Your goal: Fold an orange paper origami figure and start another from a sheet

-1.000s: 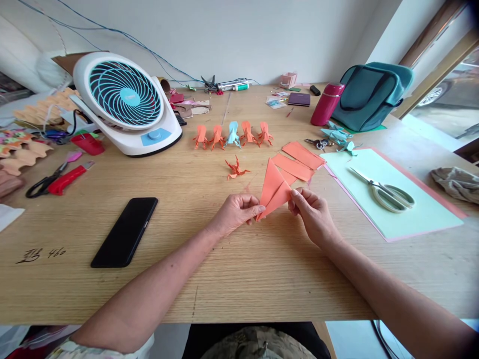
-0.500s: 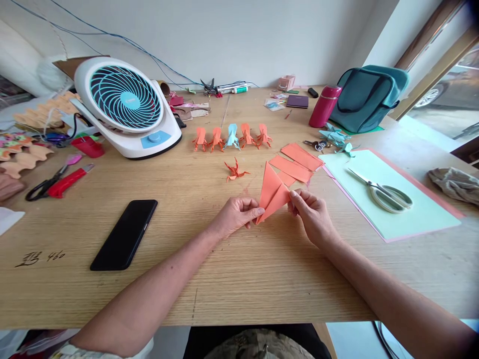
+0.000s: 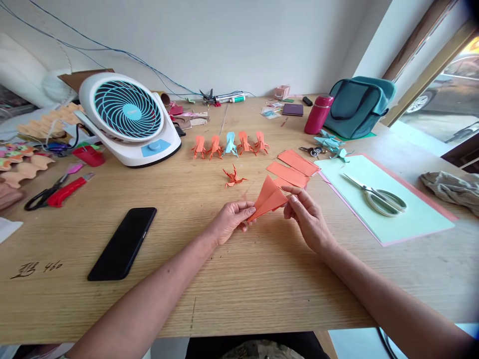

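Note:
A folded sheet of orange paper (image 3: 266, 199) is held between my hands above the table, in a tapering shape with its narrow end toward the left. My left hand (image 3: 235, 218) pinches that narrow end between thumb and fingers. At the right corner, my right hand (image 3: 307, 214) grips the paper's edge with thumb and forefinger. Just beyond lies a spiky orange folded figure (image 3: 234, 176). Orange paper strips (image 3: 288, 173) rest behind the right hand. Farther back, several folded paper figures stand in a row, orange ones around a light blue one (image 3: 230, 143).
Scissors (image 3: 377, 195) lie on pale green sheets (image 3: 411, 219) at right, near keys (image 3: 311, 151), a pink flask (image 3: 319, 114) and a teal bag (image 3: 359, 107). To the left are a black phone (image 3: 122, 243), a fan (image 3: 129, 117), a red cutter (image 3: 69, 190) and dark-handled scissors (image 3: 47, 192).
The orange paper has tilted over to the right and its upper point sits lower. My right forefinger has moved up along its edge. The whole view has shifted slightly.

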Motion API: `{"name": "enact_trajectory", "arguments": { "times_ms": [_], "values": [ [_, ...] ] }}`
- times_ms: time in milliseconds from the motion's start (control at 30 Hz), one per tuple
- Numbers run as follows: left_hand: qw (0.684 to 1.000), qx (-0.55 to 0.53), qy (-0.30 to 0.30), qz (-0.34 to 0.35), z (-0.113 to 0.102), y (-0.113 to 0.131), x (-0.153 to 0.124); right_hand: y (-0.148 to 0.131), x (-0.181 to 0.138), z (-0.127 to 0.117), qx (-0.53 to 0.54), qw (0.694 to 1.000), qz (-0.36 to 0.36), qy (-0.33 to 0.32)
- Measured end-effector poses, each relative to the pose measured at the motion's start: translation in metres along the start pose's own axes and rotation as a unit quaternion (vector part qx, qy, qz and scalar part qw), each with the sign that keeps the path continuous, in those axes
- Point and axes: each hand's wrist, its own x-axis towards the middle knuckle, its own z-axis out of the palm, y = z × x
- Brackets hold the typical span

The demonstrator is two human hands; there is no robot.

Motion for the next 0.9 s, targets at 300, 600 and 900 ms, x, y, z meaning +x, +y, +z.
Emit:
{"name": "enact_trajectory", "arguments": {
  "times_ms": [300, 600, 900],
  "values": [
    [0.99, -0.104, -0.076, -0.063, -0.002, 0.013, -0.007, 0.006, 0.006, -0.002, -0.096, 0.991, -0.094, -0.008],
    [0.983, -0.182, 0.0, -0.018, -0.005, 0.009, 0.001, 0.003, -0.002, 0.001, -0.117, 0.99, -0.055, -0.055],
    [0.991, -0.062, 0.089, 0.084, -0.001, 0.006, 0.0, 0.005, -0.005, 0.013, 0.0, 0.993, 0.025, -0.117]
  ]
}}
